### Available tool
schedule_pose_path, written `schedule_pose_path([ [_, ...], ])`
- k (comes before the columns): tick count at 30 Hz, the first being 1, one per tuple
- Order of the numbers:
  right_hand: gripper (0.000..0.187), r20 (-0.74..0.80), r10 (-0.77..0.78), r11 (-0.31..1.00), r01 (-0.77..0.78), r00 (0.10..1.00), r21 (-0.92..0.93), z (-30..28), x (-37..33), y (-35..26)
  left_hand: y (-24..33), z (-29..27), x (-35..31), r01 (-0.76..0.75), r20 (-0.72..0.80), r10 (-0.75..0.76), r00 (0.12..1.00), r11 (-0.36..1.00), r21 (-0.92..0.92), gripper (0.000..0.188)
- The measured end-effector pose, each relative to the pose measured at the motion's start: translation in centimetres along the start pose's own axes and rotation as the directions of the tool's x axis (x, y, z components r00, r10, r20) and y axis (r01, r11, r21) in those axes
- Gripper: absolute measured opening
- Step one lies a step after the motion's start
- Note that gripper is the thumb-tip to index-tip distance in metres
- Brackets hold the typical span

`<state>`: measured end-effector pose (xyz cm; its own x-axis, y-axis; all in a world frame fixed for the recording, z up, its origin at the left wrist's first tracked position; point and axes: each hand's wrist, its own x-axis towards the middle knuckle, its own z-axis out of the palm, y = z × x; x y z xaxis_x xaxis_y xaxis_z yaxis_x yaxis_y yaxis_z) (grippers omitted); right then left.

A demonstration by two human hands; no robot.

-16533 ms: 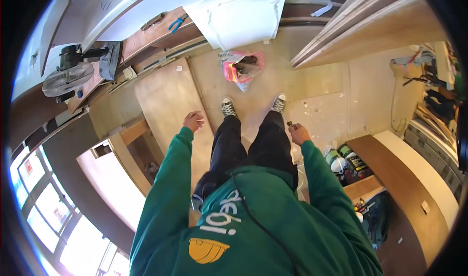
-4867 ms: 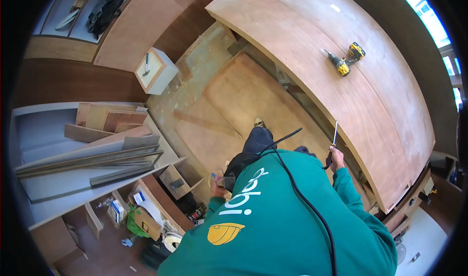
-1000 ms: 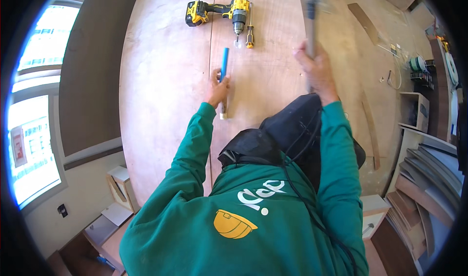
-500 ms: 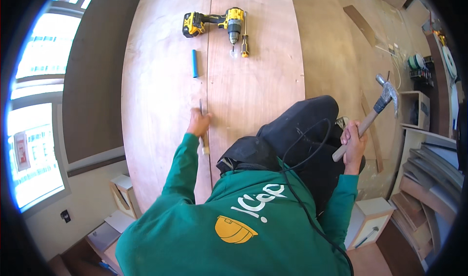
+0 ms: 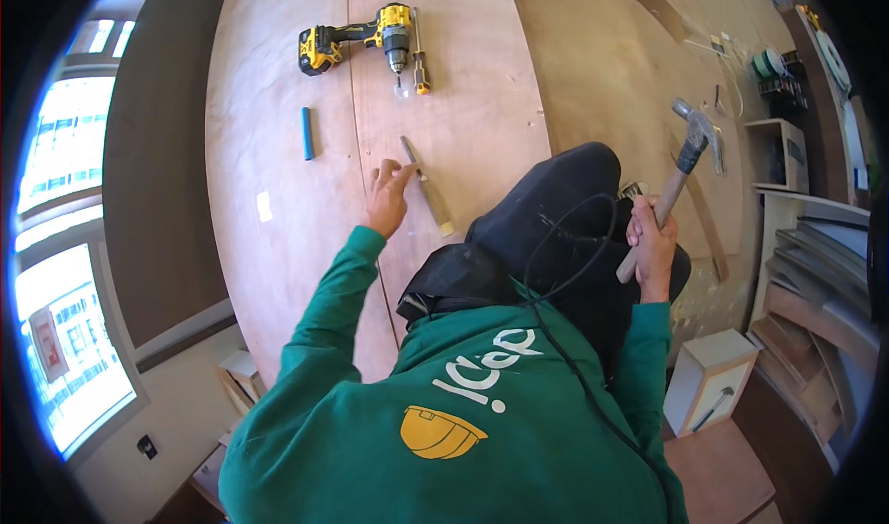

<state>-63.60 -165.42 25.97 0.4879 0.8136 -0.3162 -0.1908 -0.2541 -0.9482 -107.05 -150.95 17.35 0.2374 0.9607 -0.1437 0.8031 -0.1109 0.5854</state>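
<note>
My left hand [image 5: 389,195] is over the plywood panel [image 5: 463,107], fingers parted, its fingertips at the upper part of a chisel [image 5: 433,207]. The chisel lies slantwise on the wood, blade pointing away from me; whether the fingertips still touch it is hard to tell. My right hand [image 5: 654,235] is closed round the wooden handle of a claw hammer [image 5: 674,186], held up beside my knee with the metal head at the top. Farther off on the panel lie a yellow and black cordless drill [image 5: 394,38], a screwdriver [image 5: 421,72] and a short blue tube [image 5: 307,133].
A black cord [image 5: 593,390] runs across my sweatshirt and loops over my bent leg. Shelving with stacked boards [image 5: 806,293] stands at the right, near a small white box-like cabinet [image 5: 708,376]. Strips of wood [image 5: 653,4] lie on the floor at the far right. Windows line the left.
My left hand has loosened from the chisel, which now lies tilted, its handle end turned to the right. My right hand still holds the hammer. The whole view has shifted slightly.
</note>
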Motion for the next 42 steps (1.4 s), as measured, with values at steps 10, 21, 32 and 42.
schedule_pose_path([
  [10, 0.021, -0.076, 0.107, 0.993, -0.102, 0.991, 0.064, -2.9, -3.0, 3.7, 1.4, -1.0, 8.3, -0.796, 0.631, 0.546, 0.551, 0.570, 0.203, 0.033],
  [21, 0.020, -0.373, 0.178, 0.975, -0.112, 0.911, 0.192, -8.5, -5.5, 3.1, 15.7, 4.1, 17.4, 0.279, 0.313, 0.381, 0.870, 0.143, -0.949, 0.040],
  [32, 0.022, -0.366, 0.255, 0.965, -0.208, 0.895, 0.162, -9.0, -5.2, 4.1, 17.8, 11.0, 22.4, 0.072, 0.147, 0.298, 0.943, 0.248, -0.966, 0.018],
  [42, 0.021, -0.326, 0.234, 0.972, -0.229, 0.916, 0.054, -8.2, -5.4, 4.0, 19.5, 11.4, 22.9, 0.002, 0.052, 0.103, 0.993, 0.429, -0.903, 0.037],
])
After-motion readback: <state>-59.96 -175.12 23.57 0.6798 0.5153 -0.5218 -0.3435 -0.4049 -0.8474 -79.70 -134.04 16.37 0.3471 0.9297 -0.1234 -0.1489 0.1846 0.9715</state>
